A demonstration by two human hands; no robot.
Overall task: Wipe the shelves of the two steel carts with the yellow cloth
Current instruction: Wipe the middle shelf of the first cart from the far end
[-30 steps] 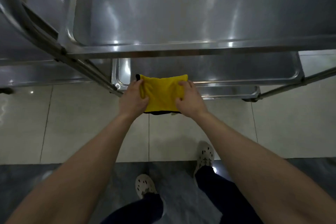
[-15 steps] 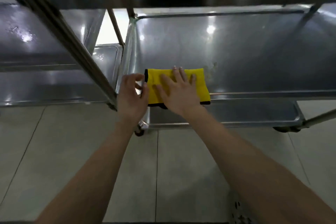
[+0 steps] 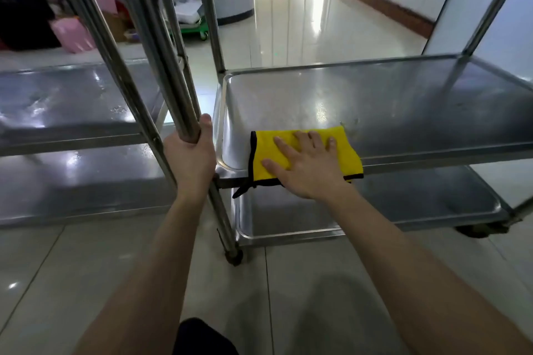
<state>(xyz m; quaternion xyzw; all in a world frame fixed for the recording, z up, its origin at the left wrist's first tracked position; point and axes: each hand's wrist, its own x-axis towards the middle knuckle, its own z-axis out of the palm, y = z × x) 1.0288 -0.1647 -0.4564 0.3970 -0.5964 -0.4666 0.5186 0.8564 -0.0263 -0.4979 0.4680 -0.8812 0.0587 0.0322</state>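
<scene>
Now one yellow cloth (image 3: 300, 150) lies on the right cart's middle shelf (image 3: 403, 112), the right hand (image 3: 305, 170) flat on it, fingers straight. Left hand (image 3: 191, 158) grips a cart post (image 3: 161, 66); two carts stand side by side.

pale glossy floor tiles (image 3: 288, 282) catch glare from ceiling lights. far back on the left a pink bag (image 3: 73, 34) sits just beside a bulky black heap (image 3: 23, 17), a brown cardboard box (image 3: 115, 26) near them. a low green wheeled dolly (image 3: 193, 28) stands farther right, something white on top. a brown skirting stripe (image 3: 389, 10) lines the far wall.
</scene>
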